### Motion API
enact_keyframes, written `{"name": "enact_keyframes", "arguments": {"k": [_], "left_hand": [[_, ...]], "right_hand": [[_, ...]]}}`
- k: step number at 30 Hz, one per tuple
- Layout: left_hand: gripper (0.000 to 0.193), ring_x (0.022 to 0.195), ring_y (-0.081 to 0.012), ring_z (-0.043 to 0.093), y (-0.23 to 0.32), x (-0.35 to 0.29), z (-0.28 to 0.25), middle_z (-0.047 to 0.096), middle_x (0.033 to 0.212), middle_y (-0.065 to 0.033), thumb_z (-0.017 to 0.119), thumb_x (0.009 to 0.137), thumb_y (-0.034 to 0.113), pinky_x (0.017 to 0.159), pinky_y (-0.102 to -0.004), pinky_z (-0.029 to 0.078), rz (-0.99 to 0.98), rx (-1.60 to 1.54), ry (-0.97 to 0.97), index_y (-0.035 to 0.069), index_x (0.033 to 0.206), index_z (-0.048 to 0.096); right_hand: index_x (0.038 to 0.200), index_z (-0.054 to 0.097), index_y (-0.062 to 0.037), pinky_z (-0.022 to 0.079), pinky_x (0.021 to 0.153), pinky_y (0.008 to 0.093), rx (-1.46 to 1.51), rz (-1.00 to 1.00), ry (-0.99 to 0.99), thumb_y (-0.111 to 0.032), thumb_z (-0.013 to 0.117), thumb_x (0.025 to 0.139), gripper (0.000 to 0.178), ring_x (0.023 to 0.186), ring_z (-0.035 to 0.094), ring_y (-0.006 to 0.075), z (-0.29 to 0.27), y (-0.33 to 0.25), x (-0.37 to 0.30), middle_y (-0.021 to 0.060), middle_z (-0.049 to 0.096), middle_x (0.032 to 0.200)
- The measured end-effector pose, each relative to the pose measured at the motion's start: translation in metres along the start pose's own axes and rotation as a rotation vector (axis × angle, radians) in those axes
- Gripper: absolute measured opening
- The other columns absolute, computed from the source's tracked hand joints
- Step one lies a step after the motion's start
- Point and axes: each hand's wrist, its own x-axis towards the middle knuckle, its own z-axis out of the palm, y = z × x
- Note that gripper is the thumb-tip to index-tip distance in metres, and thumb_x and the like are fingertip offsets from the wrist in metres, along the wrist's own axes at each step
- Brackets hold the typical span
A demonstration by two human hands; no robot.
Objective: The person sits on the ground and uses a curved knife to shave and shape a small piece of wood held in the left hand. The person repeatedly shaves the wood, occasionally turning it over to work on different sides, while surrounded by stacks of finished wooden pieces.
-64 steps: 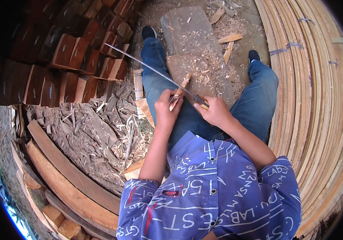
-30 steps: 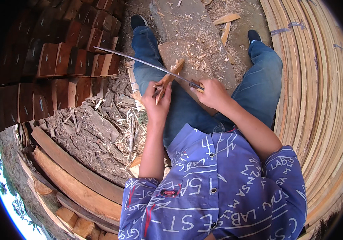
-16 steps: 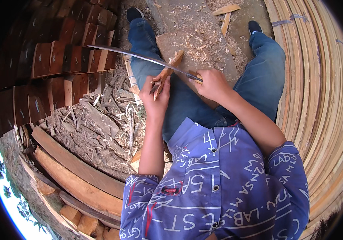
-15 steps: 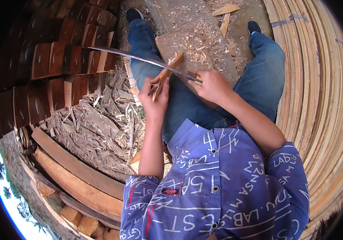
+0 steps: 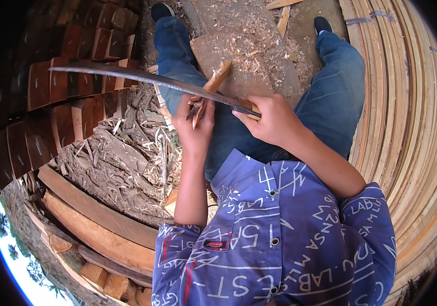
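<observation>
My left grip (image 5: 192, 125) holds a pointed brown wood piece (image 5: 217, 78), crossed by the long grey metal blade (image 5: 142, 75) my right grip (image 5: 274, 118) holds.

Stacked reddish-brown blocks (image 5: 61, 125) stand at left, long pale planks (image 5: 381, 127) at right, wood scraps (image 5: 122, 152) between.

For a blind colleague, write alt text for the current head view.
A person's right hand holds a long blade by its handle, the blade passing across a short piece of wood in the left hand. Wood shavings lie beyond, stacked wooden blocks left, long boards right.
</observation>
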Motion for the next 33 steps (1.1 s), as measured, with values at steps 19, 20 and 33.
{"name": "enact_keyframes", "arguments": {"k": [19, 20, 33], "left_hand": [[0.019, 0.058, -0.0164, 0.056, 0.003, 0.002, 0.004, 0.061, 0.068, -0.0135, 0.076, 0.08, 0.007, 0.055, -0.0287, 0.044, 0.055, 0.075, 0.014, -0.001, 0.087, 0.06], [0.019, 0.058, -0.0167, 0.057, 0.006, 0.003, 0.005, 0.062, 0.068, -0.0137, 0.076, 0.08, 0.007, 0.055, -0.0291, 0.045, 0.048, 0.082, 0.016, -0.001, 0.087, 0.06], [0.017, 0.07, -0.0167, 0.068, 0.01, 0.014, 0.005, 0.067, 0.077, -0.0159, 0.074, 0.081, 0.004, 0.064, -0.0279, 0.051, 0.017, 0.023, -0.001, -0.001, 0.091, 0.062]], "right_hand": [[0.09, 0.058, 0.0018, 0.048, 0.053, 0.0356, 0.509, 0.461, -0.428, -0.031, 0.073, 0.085, 0.036, 0.05, 0.057, 0.0177, 0.011, 0.081, 0.032, 0.0091, 0.058, 0.06], [0.096, 0.055, -0.002, 0.047, 0.051, 0.0339, 0.652, 0.513, -0.474, -0.029, 0.072, 0.087, 0.034, 0.049, 0.054, 0.0148, 0.011, 0.082, 0.03, 0.0054, 0.054, 0.06], [0.081, 0.068, -0.0025, 0.052, 0.066, 0.0474, 0.005, -0.012, 0.052, -0.024, 0.069, 0.082, 0.022, 0.072, 0.065, 0.0404, -0.001, 0.01, 0.008, 0.0204, 0.065, 0.073]]}}
